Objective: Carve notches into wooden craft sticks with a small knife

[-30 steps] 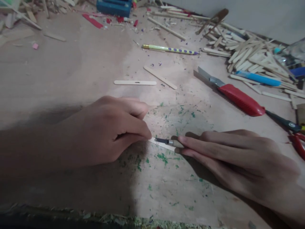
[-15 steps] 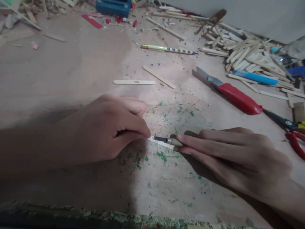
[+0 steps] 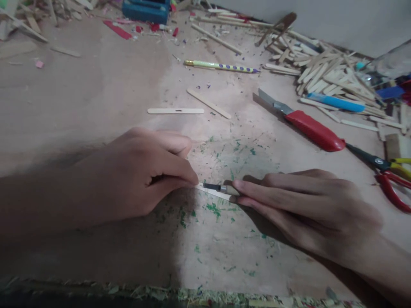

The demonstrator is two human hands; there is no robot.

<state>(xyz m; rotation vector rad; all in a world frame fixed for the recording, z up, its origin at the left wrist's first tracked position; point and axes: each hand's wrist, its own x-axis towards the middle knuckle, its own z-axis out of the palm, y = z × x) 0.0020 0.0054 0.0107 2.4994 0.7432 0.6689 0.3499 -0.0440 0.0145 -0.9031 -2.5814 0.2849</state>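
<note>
On the bench [image 3: 80, 81], my left hand [image 3: 154, 167] pinches a narrow stick [image 3: 215, 193], my right hand [image 3: 308, 209] a metal-tipped tool [image 3: 222, 188] that, skidding, could gouge the former.

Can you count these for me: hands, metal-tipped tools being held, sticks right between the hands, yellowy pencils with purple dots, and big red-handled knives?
Hands: 2, left hand and right hand
Metal-tipped tool: 1
Stick between the hands: 1
Dotted pencil: 1
Red-handled knife: 1
Total: 6
</note>
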